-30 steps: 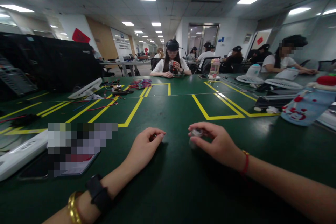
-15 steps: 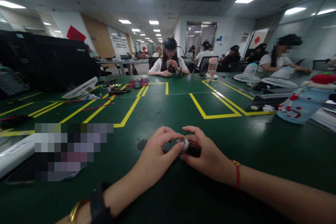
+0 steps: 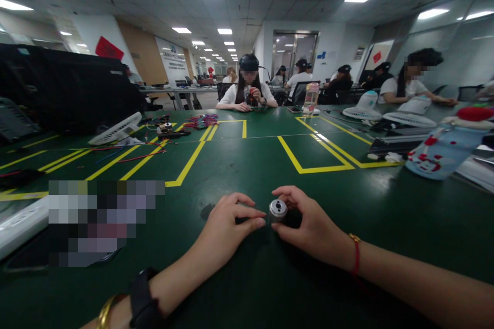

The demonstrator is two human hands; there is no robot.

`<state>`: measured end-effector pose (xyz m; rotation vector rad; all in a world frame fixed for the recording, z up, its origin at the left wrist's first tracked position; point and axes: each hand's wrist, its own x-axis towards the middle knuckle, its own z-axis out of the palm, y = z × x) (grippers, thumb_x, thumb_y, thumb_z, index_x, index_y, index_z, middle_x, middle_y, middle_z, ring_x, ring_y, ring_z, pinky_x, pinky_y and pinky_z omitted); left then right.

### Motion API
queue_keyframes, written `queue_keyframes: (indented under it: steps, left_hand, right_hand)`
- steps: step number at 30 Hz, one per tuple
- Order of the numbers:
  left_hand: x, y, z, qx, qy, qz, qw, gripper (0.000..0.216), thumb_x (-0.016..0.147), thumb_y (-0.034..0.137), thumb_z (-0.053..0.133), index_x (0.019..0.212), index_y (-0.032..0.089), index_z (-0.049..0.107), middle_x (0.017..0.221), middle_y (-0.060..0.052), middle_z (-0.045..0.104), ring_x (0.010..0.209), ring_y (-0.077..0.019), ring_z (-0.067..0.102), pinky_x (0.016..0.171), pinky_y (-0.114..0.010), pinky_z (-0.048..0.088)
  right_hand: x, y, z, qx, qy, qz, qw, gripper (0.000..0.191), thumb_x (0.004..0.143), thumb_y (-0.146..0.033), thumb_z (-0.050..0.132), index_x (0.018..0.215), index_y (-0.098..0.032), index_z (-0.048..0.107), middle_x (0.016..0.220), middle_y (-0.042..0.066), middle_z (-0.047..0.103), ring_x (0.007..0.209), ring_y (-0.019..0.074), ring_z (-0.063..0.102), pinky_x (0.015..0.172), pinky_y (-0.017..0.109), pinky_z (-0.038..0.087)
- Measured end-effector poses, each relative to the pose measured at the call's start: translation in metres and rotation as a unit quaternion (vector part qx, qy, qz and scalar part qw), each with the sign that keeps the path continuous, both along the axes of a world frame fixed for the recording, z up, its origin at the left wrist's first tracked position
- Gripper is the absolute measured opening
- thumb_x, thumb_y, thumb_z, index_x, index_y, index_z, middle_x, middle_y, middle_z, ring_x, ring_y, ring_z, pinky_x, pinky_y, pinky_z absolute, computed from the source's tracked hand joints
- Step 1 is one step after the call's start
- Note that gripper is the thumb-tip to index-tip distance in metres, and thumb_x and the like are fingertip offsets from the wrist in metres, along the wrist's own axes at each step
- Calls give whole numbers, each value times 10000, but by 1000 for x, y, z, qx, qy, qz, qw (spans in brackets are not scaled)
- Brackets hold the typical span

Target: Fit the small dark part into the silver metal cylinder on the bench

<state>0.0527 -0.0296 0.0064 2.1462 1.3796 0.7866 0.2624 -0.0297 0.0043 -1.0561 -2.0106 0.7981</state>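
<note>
A short silver metal cylinder [image 3: 278,208] stands upright on the green table; its round top face has a dark centre and small dark holes. My right hand [image 3: 303,218] curves around its right side, with the thumb at the front and the fingers behind it. Just left of the cylinder is my left hand [image 3: 237,218], apart from it. The thumb and index fingertip of that hand are pinched together, and whatever may lie between them is too small to make out.
Yellow tape lines mark the green table [image 3: 231,164]. To the left lie a white power strip [image 3: 23,226], loose wires [image 3: 200,122] and a white fan [image 3: 116,129]. A blue bottle [image 3: 443,151] stands at right. Across the table sits a person [image 3: 247,87].
My left fingers have come off the top of the metal cylinder and moved slightly left and down. The cylinder's top face is now uncovered, with my right hand still around it.
</note>
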Motion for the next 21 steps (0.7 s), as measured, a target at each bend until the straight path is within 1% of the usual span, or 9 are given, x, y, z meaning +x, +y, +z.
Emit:
queue_keyframes:
  steps: [3,5,9,11,13,15,16,18,21]
  left_hand:
    - [3,1,-6,26,72,-17,997,152,774,375,635,897,403,720,1063,8,621,988,-249,506,827,-404,384]
    - [4,0,-5,28,85,-21,996,171,770,385,637,922,400,714,1068,9,628,984,-255,508,816,-401,386]
    - [-5,1,4,-11,4,-11,1000,288,788,418,601,1049,327,679,1048,-21,636,967,-234,534,835,-367,397]
    - [-13,5,7,-43,-61,34,997,335,832,447,520,1078,273,665,1015,-40,641,912,-214,560,804,-341,415]
    - [-22,10,8,-81,-122,95,985,390,848,479,464,1073,229,660,968,-52,648,831,-201,574,738,-319,432]
    - [-27,14,7,-112,-180,139,967,420,837,498,461,1053,198,659,929,-55,648,771,-189,570,679,-297,439]
    - [-29,15,6,-123,-202,148,960,421,831,497,466,1040,187,661,918,-56,645,757,-183,567,658,-285,438]
    - [-29,16,5,-129,-225,146,955,409,822,487,479,1005,175,668,898,-55,642,748,-176,562,643,-272,432]
    - [-27,14,4,-124,-220,133,958,389,810,483,495,966,179,681,879,-50,656,747,-173,561,655,-274,422]
  right_hand:
    - [-1,0,-2,-10,10,8,1000,537,684,-193,657,1166,-234,423,977,7,607,872,121,586,795,276,473]
    - [-3,-1,-2,-17,14,13,1000,547,676,-201,668,1166,-237,429,962,4,610,865,122,588,792,274,476]
    - [3,8,4,-9,16,-16,1000,475,698,-270,652,1140,-231,481,987,27,608,854,136,590,768,283,488]
    - [21,27,8,13,16,-92,996,420,710,-307,627,1101,-209,505,974,48,607,817,149,591,729,295,492]
    - [51,53,11,59,3,-223,973,415,688,-323,623,1064,-187,510,928,60,603,760,163,583,689,312,485]
    - [88,81,10,122,-37,-374,919,433,648,-327,630,1037,-177,512,931,72,590,753,181,566,703,335,466]
    - [107,93,8,138,-60,-431,890,429,645,-334,620,1027,-173,509,947,79,584,777,188,561,735,342,454]
    - [141,110,1,132,-107,-493,853,418,651,-362,594,1010,-168,504,956,92,576,806,201,553,759,344,438]
    - [168,118,-7,96,-142,-503,847,410,632,-409,594,952,-164,519,908,106,576,793,225,545,740,363,426]
